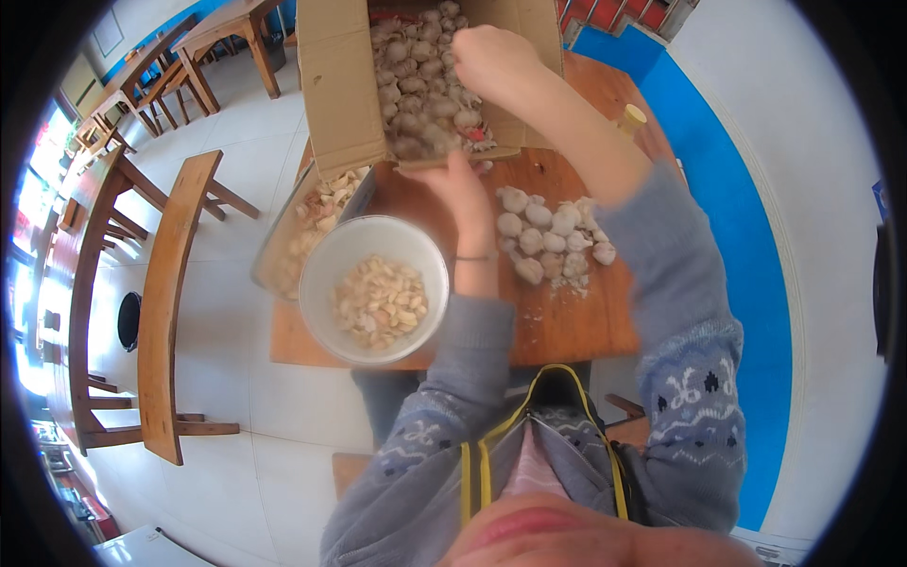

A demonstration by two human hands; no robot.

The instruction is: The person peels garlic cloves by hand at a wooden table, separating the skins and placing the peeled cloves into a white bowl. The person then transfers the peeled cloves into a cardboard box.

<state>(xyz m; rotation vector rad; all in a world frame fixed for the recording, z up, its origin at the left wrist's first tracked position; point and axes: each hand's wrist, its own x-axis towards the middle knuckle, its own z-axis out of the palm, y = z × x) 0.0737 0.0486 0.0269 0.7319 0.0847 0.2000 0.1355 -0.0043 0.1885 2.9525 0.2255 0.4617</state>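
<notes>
A cardboard box (339,92) full of whole garlic bulbs (418,78) is tilted towards me at the far side of the wooden table (567,322). My left hand (457,183) grips its near edge, thumb up over the rim and fingers beneath the cardboard. Above the right part of the box, my right hand (496,60) is curled; whether its fingers hold anything is hidden. A loose group of garlic bulbs (553,237) lies on the table to the right. Nearer to me, a white bowl (312,287) contains peeled garlic cloves (382,301).
Left of the bowl, a tray (266,251) of garlic skins and pieces juts past the table edge. A yellow-lidded container (633,117) stands at the far right. A wooden bench (170,298) is to the left, and a blue-and-white wall (751,283) runs along the right.
</notes>
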